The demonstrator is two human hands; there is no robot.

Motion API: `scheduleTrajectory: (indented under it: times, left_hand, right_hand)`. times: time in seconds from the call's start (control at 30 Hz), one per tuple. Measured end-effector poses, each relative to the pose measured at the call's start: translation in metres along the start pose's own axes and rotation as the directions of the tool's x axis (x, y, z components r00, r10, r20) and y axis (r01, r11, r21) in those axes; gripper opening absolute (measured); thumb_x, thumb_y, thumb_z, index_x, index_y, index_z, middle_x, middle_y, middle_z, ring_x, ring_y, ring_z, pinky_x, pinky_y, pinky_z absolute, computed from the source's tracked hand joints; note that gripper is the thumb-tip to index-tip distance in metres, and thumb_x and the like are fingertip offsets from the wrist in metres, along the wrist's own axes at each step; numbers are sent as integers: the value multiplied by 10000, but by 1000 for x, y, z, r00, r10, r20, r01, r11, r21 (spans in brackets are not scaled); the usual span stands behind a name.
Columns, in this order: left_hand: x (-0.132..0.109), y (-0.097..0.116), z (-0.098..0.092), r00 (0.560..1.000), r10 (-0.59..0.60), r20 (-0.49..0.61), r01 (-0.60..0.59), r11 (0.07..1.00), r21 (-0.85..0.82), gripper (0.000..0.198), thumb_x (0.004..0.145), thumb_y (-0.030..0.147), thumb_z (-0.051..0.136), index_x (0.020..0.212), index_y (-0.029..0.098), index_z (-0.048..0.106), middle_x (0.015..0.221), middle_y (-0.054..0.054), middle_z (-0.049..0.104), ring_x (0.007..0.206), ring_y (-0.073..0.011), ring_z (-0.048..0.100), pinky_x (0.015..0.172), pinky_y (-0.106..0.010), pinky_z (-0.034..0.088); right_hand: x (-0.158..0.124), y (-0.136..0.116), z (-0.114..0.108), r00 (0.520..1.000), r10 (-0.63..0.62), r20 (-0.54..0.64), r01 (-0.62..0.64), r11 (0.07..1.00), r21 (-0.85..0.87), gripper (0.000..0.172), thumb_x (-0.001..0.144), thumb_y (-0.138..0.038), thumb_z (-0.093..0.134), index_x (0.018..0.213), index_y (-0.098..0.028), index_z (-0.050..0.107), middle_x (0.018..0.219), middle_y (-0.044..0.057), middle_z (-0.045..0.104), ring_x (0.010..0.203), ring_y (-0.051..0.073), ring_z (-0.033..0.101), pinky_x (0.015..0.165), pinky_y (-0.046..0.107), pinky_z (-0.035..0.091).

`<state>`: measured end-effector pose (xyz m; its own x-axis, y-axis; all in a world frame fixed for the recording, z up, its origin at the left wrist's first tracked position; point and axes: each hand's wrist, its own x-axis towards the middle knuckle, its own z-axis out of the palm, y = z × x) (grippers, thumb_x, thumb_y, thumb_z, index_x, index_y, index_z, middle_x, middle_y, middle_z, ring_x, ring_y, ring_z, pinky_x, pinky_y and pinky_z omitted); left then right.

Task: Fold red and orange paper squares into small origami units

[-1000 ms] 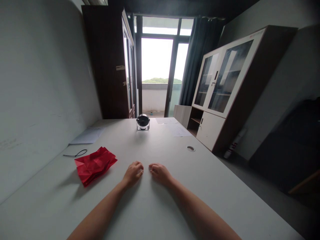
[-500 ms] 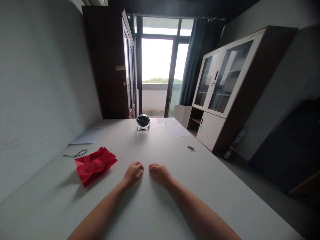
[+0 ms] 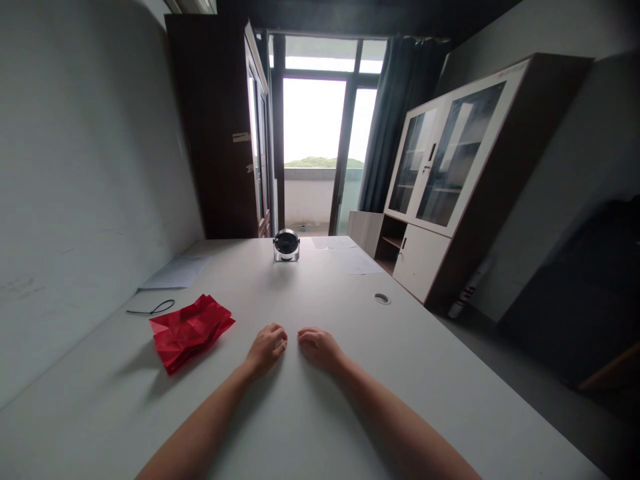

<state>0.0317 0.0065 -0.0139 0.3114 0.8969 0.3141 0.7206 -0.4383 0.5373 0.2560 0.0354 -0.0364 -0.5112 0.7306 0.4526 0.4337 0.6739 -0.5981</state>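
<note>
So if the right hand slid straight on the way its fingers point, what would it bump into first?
Most likely the left hand: the right hand points across a small gap towards it, above the table. Exact depth is hard to judge from one view.

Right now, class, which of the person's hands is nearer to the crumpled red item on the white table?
The left hand. It lies to the right of the crumpled red item, apart from it; the right hand lies farther right, beyond the left.
</note>
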Motion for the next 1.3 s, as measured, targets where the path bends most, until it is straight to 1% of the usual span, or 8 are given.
scheduleTrajectory:
  times: [0.23, 0.33, 0.47, 0.77, 1.1, 1.3]
  left_hand:
    - [0, -5, 4, 1000, 17, -10, -17, 1000, 8, 126, 842, 211, 549, 899, 231, 660, 1056, -64, 642, 1039, -231, 580, 958, -356, 434]
    - [1, -5, 5, 1000, 4, -9, -4, 1000, 10, 126, 842, 214, 551, 897, 230, 663, 1062, -66, 642, 1040, -231, 581, 959, -358, 435]
    - [1, -4, 5, 1000, -7, -3, 7, 1000, 12, 126, 843, 214, 553, 897, 232, 666, 1062, -66, 642, 1045, -233, 579, 970, -362, 430]
    - [0, -4, 4, 1000, 14, -10, -14, 1000, 11, 125, 849, 208, 550, 899, 232, 662, 1055, -61, 642, 1031, -228, 581, 959, -353, 431]
    - [0, -6, 5, 999, 27, -23, -27, 1000, 7, 121, 847, 218, 548, 895, 232, 659, 1044, -64, 643, 1027, -233, 581, 955, -355, 428]
    - [1, -7, 5, 999, 32, -9, -32, 999, 3, 116, 851, 230, 552, 905, 231, 655, 1050, -60, 639, 1028, -232, 575, 947, -351, 431]
  right_hand:
    - [0, 3, 2, 1000, 0, 7, 0, 1000, 0, 286, 814, -64, 540, 867, -243, 756, 1031, 20, 741, 952, 177, 680, 912, 275, 500]
    - [0, 2, 1, 1000, -6, 9, 6, 1000, -1, 282, 811, -64, 540, 852, -241, 755, 1024, 20, 742, 947, 174, 681, 909, 273, 499]
    - [0, 3, 1, 1000, -6, -3, 6, 1000, 3, 274, 820, -74, 543, 857, -243, 756, 1030, 22, 741, 951, 177, 680, 912, 280, 500]
    - [-1, 6, 3, 1000, -22, -10, 22, 1000, 7, 275, 819, -70, 550, 876, -244, 755, 1040, 18, 739, 959, 173, 679, 914, 276, 497]
    - [-1, 5, 2, 1000, -20, -9, 20, 1000, 9, 276, 829, -72, 543, 882, -243, 754, 1035, 16, 739, 953, 168, 674, 915, 268, 491]
    - [0, 5, 2, 1000, -11, 3, 11, 1000, -6, 261, 828, -86, 547, 869, -234, 758, 1040, 21, 740, 960, 170, 674, 925, 262, 486]
